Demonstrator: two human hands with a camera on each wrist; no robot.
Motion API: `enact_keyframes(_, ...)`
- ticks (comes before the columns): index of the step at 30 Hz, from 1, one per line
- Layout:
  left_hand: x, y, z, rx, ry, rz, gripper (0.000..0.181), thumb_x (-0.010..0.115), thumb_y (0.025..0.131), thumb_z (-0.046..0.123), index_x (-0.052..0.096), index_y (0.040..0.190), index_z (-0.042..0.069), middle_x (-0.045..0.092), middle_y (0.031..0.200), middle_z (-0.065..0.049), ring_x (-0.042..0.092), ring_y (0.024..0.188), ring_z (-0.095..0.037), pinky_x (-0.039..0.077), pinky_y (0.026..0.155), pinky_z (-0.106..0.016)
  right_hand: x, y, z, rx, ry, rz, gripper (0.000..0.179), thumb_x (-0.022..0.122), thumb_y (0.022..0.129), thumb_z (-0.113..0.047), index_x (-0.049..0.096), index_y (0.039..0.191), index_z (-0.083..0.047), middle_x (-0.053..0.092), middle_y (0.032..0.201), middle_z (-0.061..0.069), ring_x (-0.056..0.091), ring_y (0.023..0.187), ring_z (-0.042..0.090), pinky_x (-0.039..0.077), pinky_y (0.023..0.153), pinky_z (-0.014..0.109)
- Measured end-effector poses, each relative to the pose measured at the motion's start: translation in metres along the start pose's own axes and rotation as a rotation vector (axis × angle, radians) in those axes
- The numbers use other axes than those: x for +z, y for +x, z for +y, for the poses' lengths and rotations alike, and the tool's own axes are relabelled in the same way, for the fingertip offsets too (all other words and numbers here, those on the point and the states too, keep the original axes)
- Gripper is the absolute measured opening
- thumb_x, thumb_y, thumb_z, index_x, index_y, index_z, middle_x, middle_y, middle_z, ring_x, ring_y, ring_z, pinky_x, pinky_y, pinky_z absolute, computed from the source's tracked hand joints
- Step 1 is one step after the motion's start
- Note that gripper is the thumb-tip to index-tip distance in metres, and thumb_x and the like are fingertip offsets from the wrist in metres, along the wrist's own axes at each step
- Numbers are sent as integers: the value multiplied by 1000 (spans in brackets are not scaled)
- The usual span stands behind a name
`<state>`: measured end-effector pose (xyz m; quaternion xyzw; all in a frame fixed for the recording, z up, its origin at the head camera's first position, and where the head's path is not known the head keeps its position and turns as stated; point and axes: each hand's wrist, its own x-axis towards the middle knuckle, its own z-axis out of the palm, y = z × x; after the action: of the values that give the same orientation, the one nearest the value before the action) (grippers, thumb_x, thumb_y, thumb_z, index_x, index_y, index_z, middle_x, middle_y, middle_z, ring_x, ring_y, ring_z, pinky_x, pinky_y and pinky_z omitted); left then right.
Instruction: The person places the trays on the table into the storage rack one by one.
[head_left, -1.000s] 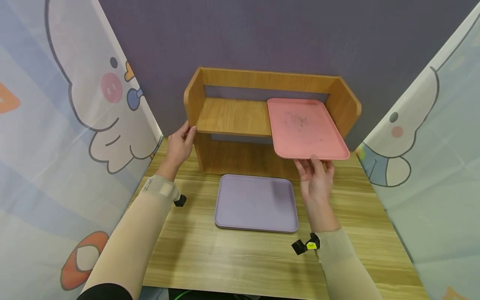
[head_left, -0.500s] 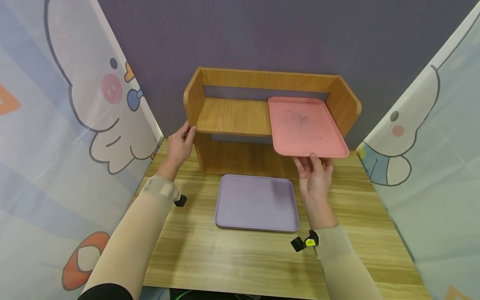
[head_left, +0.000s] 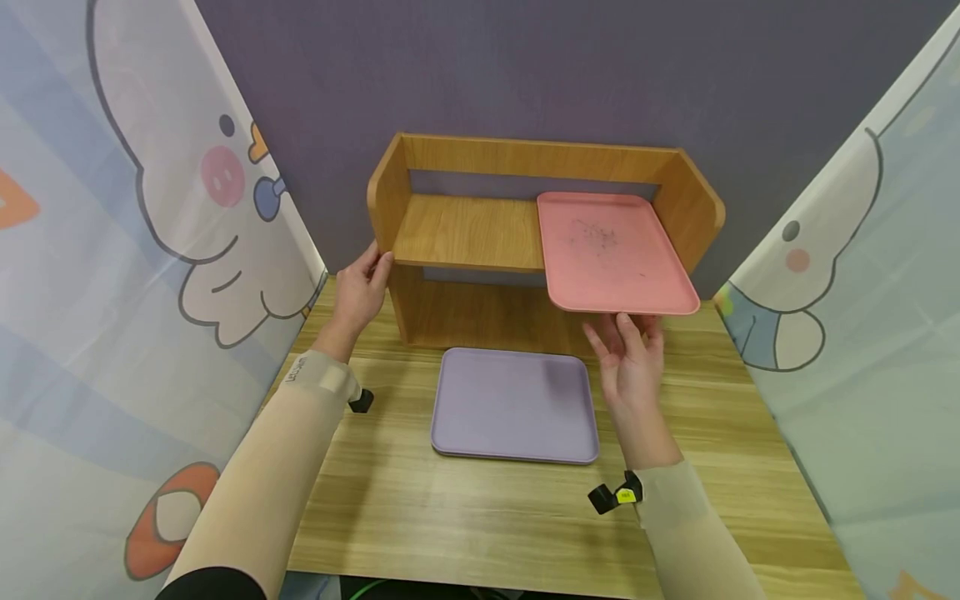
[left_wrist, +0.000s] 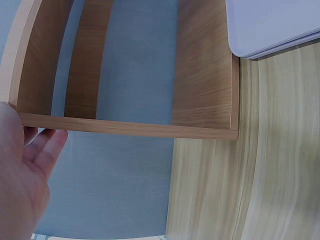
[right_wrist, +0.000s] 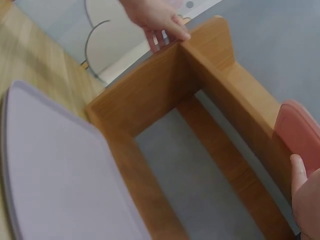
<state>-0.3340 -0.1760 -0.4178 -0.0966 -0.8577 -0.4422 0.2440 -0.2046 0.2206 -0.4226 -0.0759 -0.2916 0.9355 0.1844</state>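
Note:
A pink tray (head_left: 615,254) lies at the right end of the upper board of a small wooden shelf (head_left: 468,233), its front part overhanging the board's edge. Just under that front edge is my right hand (head_left: 633,367), thumb and fingers spread, the fingertips partly hidden below the tray. In the right wrist view the thumb (right_wrist: 298,170) lies straight by the tray's edge. My left hand (head_left: 362,287) holds the shelf's left side panel, thumb at the front and fingers along the outside. On the table before the shelf lie stacked purple trays (head_left: 515,406).
The shelf stands on a wood-grain table (head_left: 465,525) against a dark grey back wall (head_left: 525,67). Cartoon-printed cloths close off the left and right sides. Below the upper board is an open lower compartment (head_left: 487,317).
The pink tray has slid slightly back onto the shelf. My right thumb has come off its front edge and the fingers have spread. The left hand has stayed put.

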Motion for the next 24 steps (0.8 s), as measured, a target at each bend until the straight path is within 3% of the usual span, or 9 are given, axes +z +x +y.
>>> enact_keyframes(4, 0, -1, 1, -1, 1, 3, 39, 54, 106, 40, 63, 140, 24, 73, 122, -14, 74, 100, -28, 63, 78, -43, -13, -4, 0, 36, -63, 6, 52, 68, 95, 3, 41, 134, -17, 49, 131, 7, 59, 115, 25, 54, 102, 51)
enact_keyframes(10, -1, 0, 2, 1, 6, 4, 39, 53, 106, 41, 64, 138, 22, 73, 122, -15, 74, 103, -29, 63, 80, -44, -37, -6, 1, 88, -183, 8, 50, 68, 94, 5, 43, 133, -14, 53, 111, 5, 63, 100, 21, 58, 96, 46)
enact_keyframes(17, 0, 0, 1, 1, 3, 2, 40, 53, 106, 42, 63, 139, 23, 73, 124, -14, 73, 105, -29, 63, 81, -44, -72, -4, 7, 146, -462, 9, 34, 69, 96, -1, 53, 124, -13, 60, 103, 1, 66, 89, 13, 63, 85, 33)
enact_keyframes(24, 0, 0, 1, -3, -8, 0, 41, 53, 106, 42, 63, 140, 24, 72, 126, -14, 73, 108, -29, 63, 83, -44, -108, 2, 14, 160, -834, -4, 25, 66, 98, -6, 55, 120, -12, 64, 96, -9, 64, 85, 10, 59, 75, 24)
